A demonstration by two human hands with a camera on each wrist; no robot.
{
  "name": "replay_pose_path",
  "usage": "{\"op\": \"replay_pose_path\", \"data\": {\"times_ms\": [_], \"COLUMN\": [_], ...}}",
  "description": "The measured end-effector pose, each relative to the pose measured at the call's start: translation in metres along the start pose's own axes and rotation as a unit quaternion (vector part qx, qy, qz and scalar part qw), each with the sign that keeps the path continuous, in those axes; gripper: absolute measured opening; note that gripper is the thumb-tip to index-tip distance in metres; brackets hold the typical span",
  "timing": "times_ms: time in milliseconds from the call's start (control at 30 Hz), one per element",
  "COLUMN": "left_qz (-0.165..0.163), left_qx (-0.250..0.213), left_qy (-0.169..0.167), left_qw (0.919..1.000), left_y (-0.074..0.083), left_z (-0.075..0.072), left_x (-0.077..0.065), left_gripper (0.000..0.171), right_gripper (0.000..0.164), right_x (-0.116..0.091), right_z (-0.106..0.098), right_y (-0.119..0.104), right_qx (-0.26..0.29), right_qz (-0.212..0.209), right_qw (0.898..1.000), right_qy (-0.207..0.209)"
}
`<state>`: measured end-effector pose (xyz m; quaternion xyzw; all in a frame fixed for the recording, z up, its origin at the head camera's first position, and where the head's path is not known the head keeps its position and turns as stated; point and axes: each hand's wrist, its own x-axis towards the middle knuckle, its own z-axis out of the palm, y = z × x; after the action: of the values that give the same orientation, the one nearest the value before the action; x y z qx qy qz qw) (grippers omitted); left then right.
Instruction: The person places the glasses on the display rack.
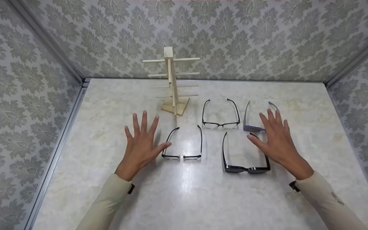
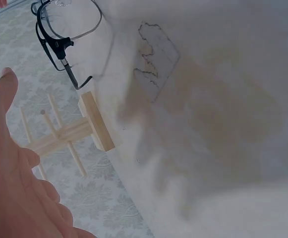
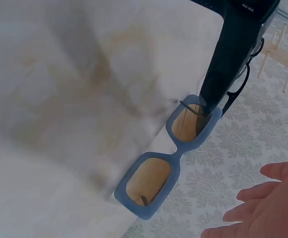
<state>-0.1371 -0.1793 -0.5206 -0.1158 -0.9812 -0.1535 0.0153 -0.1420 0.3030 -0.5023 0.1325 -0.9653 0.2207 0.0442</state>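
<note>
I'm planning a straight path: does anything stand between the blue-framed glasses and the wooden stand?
Yes: the clear glasses with black frames lie on the tabletop between the blue-framed glasses and the wooden stand. In the head view, the right hand hides part of the blue pair.

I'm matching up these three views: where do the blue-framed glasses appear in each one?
Head: right of centre, the blue-framed glasses stand in the back row, partly covered by the right hand.
Left wrist: not visible.
Right wrist: just below the middle of the picture, the frame slanting from lower left to upper right.
Shared landmark: the wooden stand, upper middle in head, at left in left wrist, cut off at upper right in right wrist.
</note>
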Motion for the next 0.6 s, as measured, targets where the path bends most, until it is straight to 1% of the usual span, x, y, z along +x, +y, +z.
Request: {"op": "replay_pose_path", "data": {"times_ms": [167, 367, 600], "left_qz": [0.001, 0.002, 0.01], "left_qx": [-0.016, -0.03, -0.051], "left_qy": [0.007, 0.012, 0.013], "left_qw": [0.9999, 0.9995, 0.9986], "left_y": [-0.002, -0.003, -0.005], "left_z": [0.001, 0.003, 0.008], "left_x": [-0.002, -0.005, -0.011], "left_gripper": [0.105, 0.106, 0.104], "right_gripper": [0.093, 0.092, 0.087], "right_x": [0.003, 0.005, 0.006], "right_z": [0.004, 0.011, 0.02], "right_y": [-0.007, -0.018, -0.029], "right_qx": [0.009, 0.017, 0.039], "right_qz": [0.0, -0.01, -0.023], "right_qw": [1.0, 1.0, 0.999], "right_qy": [-0.006, -0.015, -0.008]}}
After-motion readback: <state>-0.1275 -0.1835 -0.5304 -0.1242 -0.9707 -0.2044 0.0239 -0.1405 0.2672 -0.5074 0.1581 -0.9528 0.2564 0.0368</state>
